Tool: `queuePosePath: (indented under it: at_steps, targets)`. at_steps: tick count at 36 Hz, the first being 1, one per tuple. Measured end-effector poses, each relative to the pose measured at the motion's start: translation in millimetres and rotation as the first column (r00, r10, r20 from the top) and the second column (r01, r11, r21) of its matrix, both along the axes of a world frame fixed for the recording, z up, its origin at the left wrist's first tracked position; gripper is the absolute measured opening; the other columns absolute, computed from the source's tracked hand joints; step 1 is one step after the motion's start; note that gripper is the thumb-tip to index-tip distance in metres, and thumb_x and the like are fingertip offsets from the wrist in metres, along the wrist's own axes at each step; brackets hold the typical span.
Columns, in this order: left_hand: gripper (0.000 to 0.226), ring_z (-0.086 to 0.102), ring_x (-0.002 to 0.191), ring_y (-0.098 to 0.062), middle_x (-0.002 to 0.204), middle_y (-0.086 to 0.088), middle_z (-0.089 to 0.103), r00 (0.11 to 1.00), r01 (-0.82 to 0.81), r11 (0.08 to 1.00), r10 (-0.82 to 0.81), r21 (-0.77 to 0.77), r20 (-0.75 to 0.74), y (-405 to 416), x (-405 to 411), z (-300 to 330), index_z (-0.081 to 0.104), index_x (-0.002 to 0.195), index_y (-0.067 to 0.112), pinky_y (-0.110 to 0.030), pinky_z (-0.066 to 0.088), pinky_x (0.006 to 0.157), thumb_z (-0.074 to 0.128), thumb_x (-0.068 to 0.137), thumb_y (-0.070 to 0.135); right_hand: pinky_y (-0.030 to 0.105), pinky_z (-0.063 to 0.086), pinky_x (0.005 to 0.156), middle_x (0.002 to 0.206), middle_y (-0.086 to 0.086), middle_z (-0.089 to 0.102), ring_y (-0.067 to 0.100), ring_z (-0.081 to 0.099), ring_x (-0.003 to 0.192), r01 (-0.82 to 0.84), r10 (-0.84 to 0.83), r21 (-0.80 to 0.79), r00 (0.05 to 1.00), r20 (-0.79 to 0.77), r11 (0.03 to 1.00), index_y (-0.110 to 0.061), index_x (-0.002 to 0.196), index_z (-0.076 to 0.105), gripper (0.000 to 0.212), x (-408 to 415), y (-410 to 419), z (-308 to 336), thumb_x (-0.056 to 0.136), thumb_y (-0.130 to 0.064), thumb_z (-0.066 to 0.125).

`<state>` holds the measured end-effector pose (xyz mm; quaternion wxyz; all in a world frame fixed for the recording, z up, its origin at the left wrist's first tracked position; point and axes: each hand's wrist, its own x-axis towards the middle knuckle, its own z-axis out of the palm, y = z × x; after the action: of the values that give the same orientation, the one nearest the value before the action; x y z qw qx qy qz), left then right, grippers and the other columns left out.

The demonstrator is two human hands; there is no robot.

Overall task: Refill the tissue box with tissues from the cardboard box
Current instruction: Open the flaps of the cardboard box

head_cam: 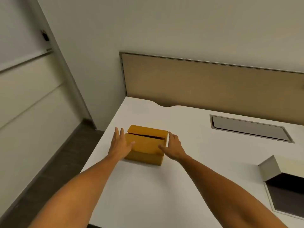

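Flanking the cardboard box on the counter, left hand and right hand are spread flat, nothing gripped; light, stiff sides are judged best held.

The cardboard box sits on the desk near its left edge; the tissue box lies well apart, near right.

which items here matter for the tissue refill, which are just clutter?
In play:
- cardboard box, flaps closed, a dark gap between them
- left hand and right hand, flat against its two sides
- open white box at right, probably the tissue box

Not in play:
- desk cable hatch
- tan divider panel
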<state>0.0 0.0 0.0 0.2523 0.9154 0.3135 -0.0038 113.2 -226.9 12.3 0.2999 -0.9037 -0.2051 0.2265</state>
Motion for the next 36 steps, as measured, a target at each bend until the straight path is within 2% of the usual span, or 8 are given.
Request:
queuePosePath:
  at_steps: [6, 13, 15, 17, 20, 26, 31, 36]
  targets:
    - [0.095, 0.028, 0.147, -0.037, 0.163, -0.016, 0.021, 0.991, -0.104, 0.942, 0.125, -0.32, 0.045, 12, 11, -13, 0.007, 0.157, 0.012, -0.051, 0.034, 0.113, 0.069, 0.09, 0.037, 0.046, 0.044, 0.107, 0.159, 0.017, 0.036, 0.036, 0.044, 0.141, 0.305, -0.282, 0.09, 0.936, -0.21, 0.948, -0.005, 0.156, 0.027, 0.081, -3, 17, -9, 0.095, -0.044, 0.062]
    - [0.071, 0.042, 0.139, -0.034, 0.153, -0.013, 0.042, 0.957, -0.075, 0.924, 0.172, -0.375, 0.234, 14, 13, -29, 0.029, 0.153, 0.018, -0.048, 0.043, 0.106, 0.063, 0.094, 0.037, 0.038, 0.054, 0.085, 0.111, 0.005, 0.068, 0.025, 0.065, 0.103, 0.397, -0.376, 0.258, 0.918, -0.129, 0.881, -0.014, 0.11, 0.069, 0.04, -12, 21, -19, 0.102, -0.046, 0.047]
    - [0.058, 0.051, 0.13, -0.033, 0.143, -0.011, 0.053, 0.934, -0.086, 0.929, 0.2, -0.359, 0.295, 11, 10, -31, 0.04, 0.147, 0.022, -0.042, 0.049, 0.096, 0.053, 0.097, 0.046, 0.031, 0.044, 0.063, 0.072, -0.003, 0.059, 0.018, 0.056, 0.072, 0.398, -0.382, 0.345, 0.917, -0.116, 0.85, -0.021, 0.07, 0.058, 0.044, -14, 20, -20, 0.104, -0.045, 0.044]
    - [0.05, 0.061, 0.114, -0.025, 0.123, -0.002, 0.065, 0.896, -0.093, 0.918, 0.246, -0.385, 0.37, 10, 6, -30, 0.054, 0.134, 0.025, -0.031, 0.05, 0.084, 0.043, 0.096, 0.056, 0.028, 0.033, 0.056, 0.056, -0.006, 0.043, 0.013, 0.042, 0.057, 0.393, -0.374, 0.39, 0.919, -0.127, 0.833, -0.021, 0.058, 0.04, 0.054, -16, 18, -20, 0.105, -0.046, 0.041]
    - [0.049, 0.063, 0.085, -0.005, 0.09, 0.014, 0.069, 0.825, -0.059, 0.876, 0.313, -0.479, 0.471, 9, -3, -25, 0.069, 0.1, 0.034, -0.019, 0.047, 0.073, 0.033, 0.091, 0.066, 0.031, 0.043, 0.064, 0.061, 0.001, 0.058, 0.015, 0.052, 0.063, 0.402, -0.335, 0.41, 0.914, -0.227, 0.819, -0.014, 0.059, 0.055, 0.057, -14, 13, -19, 0.106, -0.044, 0.043]
    - [0.072, 0.072, 0.075, -0.016, 0.068, 0.0, 0.075, 0.83, 0.042, 0.823, 0.287, -0.566, 0.479, 20, -14, -23, 0.076, 0.067, 0.008, -0.025, 0.048, 0.082, 0.034, 0.095, 0.06, 0.035, 0.056, 0.073, 0.074, 0.002, 0.077, 0.017, 0.071, 0.075, 0.274, -0.132, 0.367, 0.92, -0.368, 0.889, -0.003, 0.073, 0.078, 0.043, -4, 7, -15, 0.1, -0.026, 0.052]
    - [0.034, 0.072, 0.076, -0.017, 0.075, -0.003, 0.075, 0.976, 0.088, 0.889, 0.014, -0.448, 0.219, 27, -13, -20, 0.073, 0.095, 0.018, -0.045, 0.058, 0.089, 0.058, 0.093, 0.048, 0.034, 0.063, 0.076, 0.088, 0.003, 0.079, 0.015, 0.077, 0.07, 0.074, -0.044, 0.144, 0.979, -0.202, 0.987, -0.01, 0.094, 0.072, 0.029, 0, 22, -18, 0.095, -0.038, 0.063]
    - [0.065, 0.06, 0.112, -0.029, 0.129, -0.01, 0.056, 0.999, 0.03, 0.983, -0.024, -0.181, 0.039, 9, 7, -15, 0.035, 0.136, 0.017, -0.037, 0.05, 0.086, 0.065, 0.088, 0.05, 0.043, 0.057, 0.09, 0.125, 0.004, 0.066, 0.027, 0.068, 0.103, -0.011, 0.013, -0.039, 0.999, 0.036, 0.999, -0.025, 0.127, 0.053, 0.041, -8, 40, -21, 0.09, -0.038, 0.064]
